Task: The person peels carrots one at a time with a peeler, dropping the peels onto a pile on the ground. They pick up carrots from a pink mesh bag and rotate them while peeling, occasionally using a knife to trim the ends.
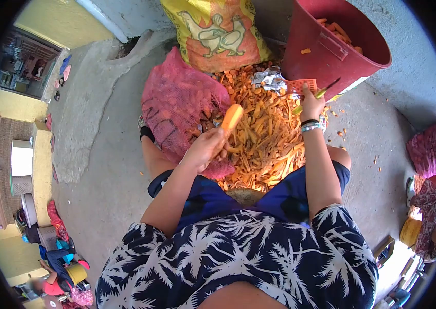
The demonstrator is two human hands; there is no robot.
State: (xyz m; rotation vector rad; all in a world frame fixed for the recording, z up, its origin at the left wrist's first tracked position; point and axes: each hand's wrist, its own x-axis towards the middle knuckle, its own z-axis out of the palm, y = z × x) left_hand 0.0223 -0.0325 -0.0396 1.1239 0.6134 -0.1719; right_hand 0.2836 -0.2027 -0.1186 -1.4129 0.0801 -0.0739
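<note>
My left hand [205, 148] is closed round the lower end of a peeled orange carrot [232, 117], which points up and to the right. My right hand [312, 105] grips a red peeler with a slotted plate [300, 86] and a green-handled knife [326, 90] with a dark blade. Between my legs lies a large heap of orange peelings [264, 136]. Left of the heap, a pink mesh sack [174, 98] holds carrots and reaches to just beside my left hand.
A red bucket [310, 49] with carrots inside stands at the upper right. A yellow printed sack [218, 31] is at the top centre. Crumpled foil [269, 80] lies by the peelings. Another pink sack [429, 152] is at the far right; people sit at both lower edges.
</note>
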